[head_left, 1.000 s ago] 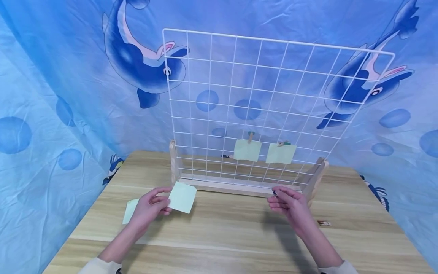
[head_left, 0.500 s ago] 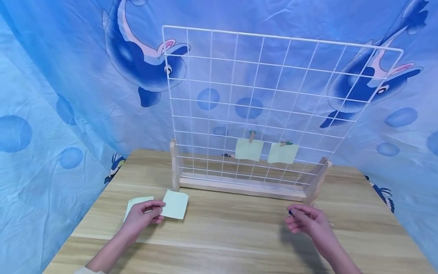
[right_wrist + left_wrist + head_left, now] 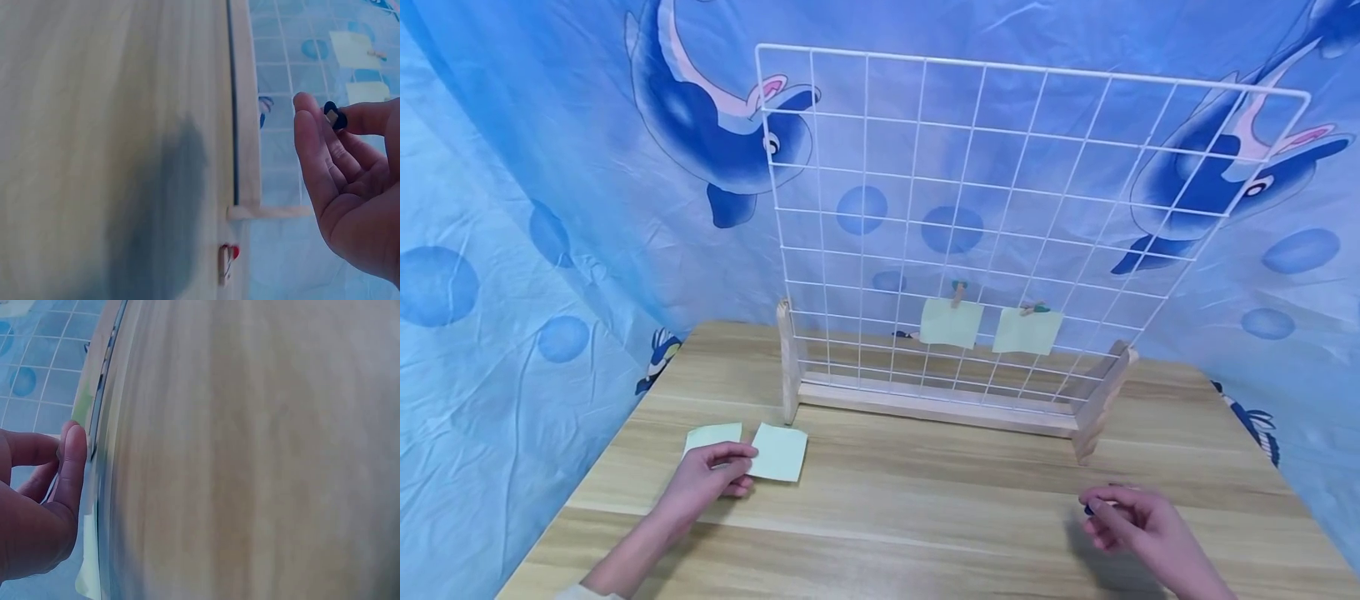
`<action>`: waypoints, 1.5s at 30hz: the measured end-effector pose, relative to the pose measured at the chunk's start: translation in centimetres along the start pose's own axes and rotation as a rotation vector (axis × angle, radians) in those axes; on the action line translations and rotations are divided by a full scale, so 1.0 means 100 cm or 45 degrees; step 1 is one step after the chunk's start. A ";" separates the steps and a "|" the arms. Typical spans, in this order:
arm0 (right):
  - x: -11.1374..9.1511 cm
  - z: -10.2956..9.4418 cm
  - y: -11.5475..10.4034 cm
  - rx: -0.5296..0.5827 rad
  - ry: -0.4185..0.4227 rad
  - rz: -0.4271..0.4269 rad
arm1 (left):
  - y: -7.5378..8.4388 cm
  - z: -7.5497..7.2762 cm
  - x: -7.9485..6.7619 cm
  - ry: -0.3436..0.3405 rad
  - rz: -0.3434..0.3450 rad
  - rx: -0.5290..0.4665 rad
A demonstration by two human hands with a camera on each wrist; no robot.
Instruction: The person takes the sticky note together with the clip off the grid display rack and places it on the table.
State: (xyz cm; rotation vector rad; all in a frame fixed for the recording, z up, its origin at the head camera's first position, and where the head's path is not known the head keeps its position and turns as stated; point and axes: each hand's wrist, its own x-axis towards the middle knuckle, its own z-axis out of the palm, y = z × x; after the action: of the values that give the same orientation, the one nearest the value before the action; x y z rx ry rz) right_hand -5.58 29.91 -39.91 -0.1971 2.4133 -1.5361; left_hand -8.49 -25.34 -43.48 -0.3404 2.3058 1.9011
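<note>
My left hand [image 3: 703, 479] pinches a pale green paper note [image 3: 778, 452] by its left edge, low over the table's left side. Just behind that hand lies a second pale note [image 3: 713, 435], partly covered by it. On the right, my right hand [image 3: 1150, 533] pinches a small clothespin with a dark top [image 3: 335, 117] between thumb and fingertips. Two more notes, a left one [image 3: 951, 325] and a right one [image 3: 1027, 332], hang on the white wire grid, each under a small green-topped clothespin.
The wire grid stands upright in a wooden stand [image 3: 925, 406] across the back of the wooden table [image 3: 887, 517]. A loose red-topped clothespin [image 3: 225, 269] lies on the table near my right hand, mostly hidden in the head view. Blue dolphin-print cloth [image 3: 587, 250] surrounds the table.
My left hand has moved left and nearer with the note, stopping beside the loose note. My right hand, still pinching the clothespin, has moved right and nearer, now covering most of the loose clothespin.
</note>
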 end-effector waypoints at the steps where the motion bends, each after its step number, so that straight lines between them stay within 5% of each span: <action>1: -0.002 -0.001 0.003 -0.031 0.002 -0.012 | 0.000 0.000 0.000 -0.004 0.003 0.009; 4: -0.009 -0.003 0.013 -0.104 0.000 -0.049 | 0.000 0.001 0.001 -0.031 0.014 0.028; 9: -0.017 -0.006 0.020 -0.292 -0.003 0.082 | 0.001 0.002 0.004 -0.080 0.045 0.082; 20: -0.017 -0.010 0.032 -0.676 -0.017 0.244 | -0.002 -0.002 0.001 -0.014 0.084 0.254; 31: -0.017 -0.012 0.045 -1.030 0.086 0.299 | 0.002 -0.014 -0.008 0.058 0.140 0.486; 37: -0.017 -0.013 0.051 -1.103 0.067 0.360 | 0.005 -0.014 -0.010 0.023 0.152 0.515; 45: -0.021 -0.019 0.060 -1.154 0.089 0.390 | 0.007 -0.010 -0.017 -0.041 0.284 0.589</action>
State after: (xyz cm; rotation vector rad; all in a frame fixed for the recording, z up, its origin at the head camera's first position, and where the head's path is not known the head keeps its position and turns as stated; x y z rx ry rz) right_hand -3.98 34.63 -44.25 0.0594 2.8449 -0.2582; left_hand -6.94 -26.08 -42.23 0.0020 2.7555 1.3662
